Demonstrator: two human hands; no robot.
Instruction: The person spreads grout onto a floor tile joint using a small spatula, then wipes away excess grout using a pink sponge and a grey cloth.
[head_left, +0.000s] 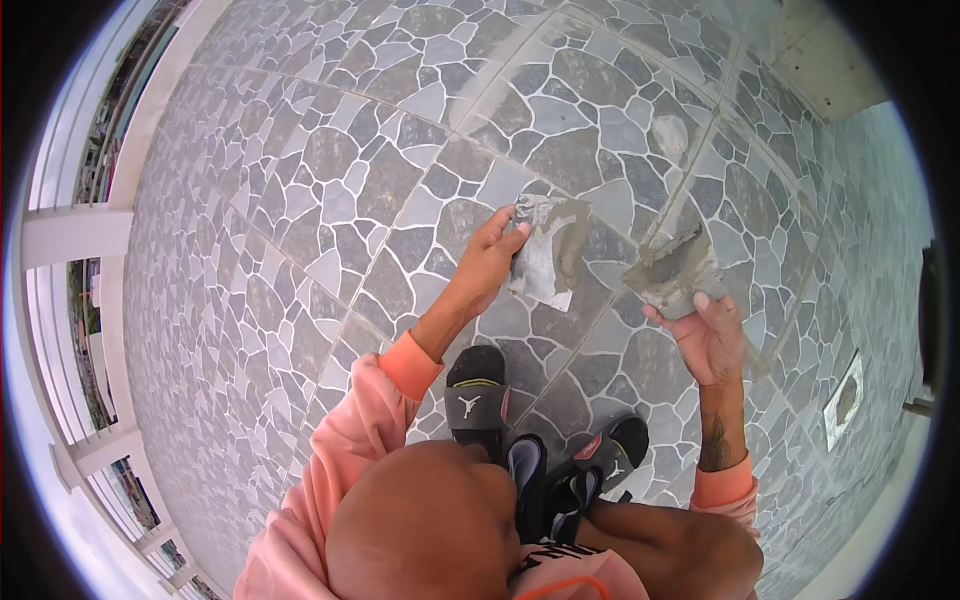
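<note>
A flat metal scraper blade, smeared with grey mortar, sits low over the stone-pattern tiled floor, pinched at its upper left edge by the person's left hand. That grip is clamped on the blade, thumb on top and fingers curled beneath. Just to its right, the right hand holds a second flat tool, a trowel carrying a lump of wet grey mortar; its grip is closed around the near end, fingers wrapped, palm partly turned up. The two tools are near each other but not touching.

The person crouches, seen from above, in a peach long-sleeved top, with black sandals planted on the tiles below the hands. A pale grout line runs diagonally between the tiles under both tools. A white railing curves along the left edge, and a small metal floor plate lies far right.

To work well here, it seems wise to keep the loaded trowel level so mortar does not slide off, and to draw the blade at a shallow angle along the joint.
</note>
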